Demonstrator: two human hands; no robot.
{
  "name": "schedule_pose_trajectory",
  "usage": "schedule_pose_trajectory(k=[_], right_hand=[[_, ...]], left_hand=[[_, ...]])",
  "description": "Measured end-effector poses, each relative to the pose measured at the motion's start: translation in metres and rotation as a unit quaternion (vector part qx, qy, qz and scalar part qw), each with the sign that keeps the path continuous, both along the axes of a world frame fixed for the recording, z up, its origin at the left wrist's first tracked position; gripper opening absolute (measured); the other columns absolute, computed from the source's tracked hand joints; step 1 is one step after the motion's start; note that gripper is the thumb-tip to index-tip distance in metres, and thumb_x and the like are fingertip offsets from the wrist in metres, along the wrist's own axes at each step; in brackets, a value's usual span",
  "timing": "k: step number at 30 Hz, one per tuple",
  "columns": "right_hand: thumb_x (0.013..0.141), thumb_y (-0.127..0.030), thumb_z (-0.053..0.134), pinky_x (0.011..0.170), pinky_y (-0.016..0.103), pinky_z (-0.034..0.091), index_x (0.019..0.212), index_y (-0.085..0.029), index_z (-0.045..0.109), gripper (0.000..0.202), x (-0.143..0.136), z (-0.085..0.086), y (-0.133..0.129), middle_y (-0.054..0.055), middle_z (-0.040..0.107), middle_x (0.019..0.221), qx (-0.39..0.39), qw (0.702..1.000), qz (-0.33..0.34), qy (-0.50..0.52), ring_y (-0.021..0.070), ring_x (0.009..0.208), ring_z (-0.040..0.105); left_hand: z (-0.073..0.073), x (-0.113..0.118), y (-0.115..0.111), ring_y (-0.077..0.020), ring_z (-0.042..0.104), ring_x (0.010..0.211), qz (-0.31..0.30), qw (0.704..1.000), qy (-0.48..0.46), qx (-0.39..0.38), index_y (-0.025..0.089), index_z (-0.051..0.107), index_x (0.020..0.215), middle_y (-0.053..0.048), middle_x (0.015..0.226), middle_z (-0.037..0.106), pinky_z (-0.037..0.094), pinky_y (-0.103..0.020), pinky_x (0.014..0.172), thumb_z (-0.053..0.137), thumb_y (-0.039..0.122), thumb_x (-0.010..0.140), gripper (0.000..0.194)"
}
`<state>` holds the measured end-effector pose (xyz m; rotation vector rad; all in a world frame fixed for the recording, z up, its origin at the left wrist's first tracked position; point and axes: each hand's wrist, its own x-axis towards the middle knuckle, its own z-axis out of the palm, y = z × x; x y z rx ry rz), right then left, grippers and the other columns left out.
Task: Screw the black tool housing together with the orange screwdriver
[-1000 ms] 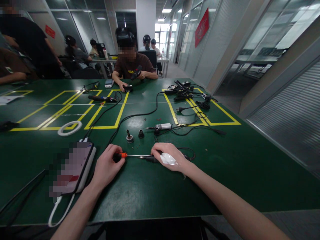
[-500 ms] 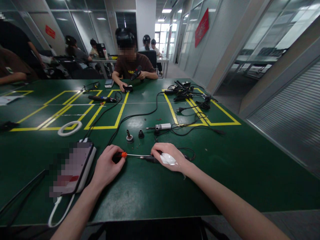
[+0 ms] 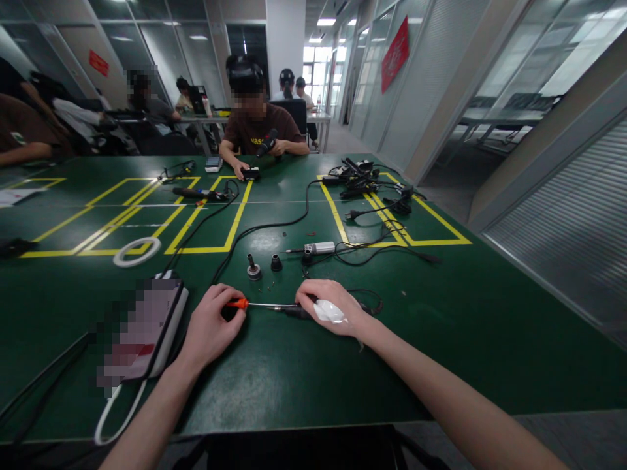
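My left hand (image 3: pixel 215 321) is closed round the handle of an orange and black screwdriver (image 3: pixel 239 303). Its metal shaft points right, towards the front end of a black handheld tool (image 3: pixel 295 312) lying low over the table. My right hand (image 3: pixel 329 307), with a white patch on its back, grips that tool's body and hides most of it. Just beyond the hands stand a metal part with a round base (image 3: pixel 253 268) and a small black cone-shaped part (image 3: pixel 276 262). Tiny screws (image 3: pixel 268 288) lie near them.
A silver cylindrical tool (image 3: pixel 319 248) with a cable lies farther back. Left are a phone on a white device (image 3: pixel 147 329) and a white ring (image 3: pixel 137 251). Tangled black cables (image 3: pixel 357 176) lie at the back right. Across the green table (image 3: pixel 274 391) sits a person (image 3: pixel 262 127).
The screwdriver handle has turned in my left hand, showing more orange. Both hands stay in place. At the far left, the standing person in black has shifted.
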<state>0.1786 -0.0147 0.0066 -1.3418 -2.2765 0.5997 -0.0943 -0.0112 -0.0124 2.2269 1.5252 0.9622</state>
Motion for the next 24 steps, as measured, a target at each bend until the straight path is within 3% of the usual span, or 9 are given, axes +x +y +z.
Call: schedule_pose_trajectory(k=[8, 24], right_hand=[[0.097, -0.014, 0.055, 0.071, 0.026, 0.04, 0.077, -0.018, 0.067, 0.023, 0.0, 0.0015, -0.0008, 0.003, 0.071, 0.082, 0.0, 1.0, -0.004, -0.001, 0.0156, 0.074, 0.063], [0.099, -0.016, 0.054, 0.072, 0.026, 0.041, 0.078, -0.018, 0.066, 0.024, 0.0001, 0.0013, -0.0008, 0.004, 0.071, 0.083, 0.004, 1.0, -0.001, -0.003, 0.0159, 0.074, 0.064]], left_hand=[[0.0015, 0.0016, 0.0002, -0.0231, 0.065, 0.079, 0.007, 1.0, -0.004, -0.014, 0.024, 0.06, 0.081, -0.003, 0.083, 0.067, 0.052, -0.034, 0.072, 0.057, 0.027, 0.077, 0.005], [0.0046, 0.0022, -0.001, -0.0247, 0.066, 0.084, -0.007, 1.0, 0.005, -0.008, 0.023, 0.064, 0.079, -0.004, 0.085, 0.069, 0.053, -0.037, 0.079, 0.059, 0.029, 0.081, 0.008]])
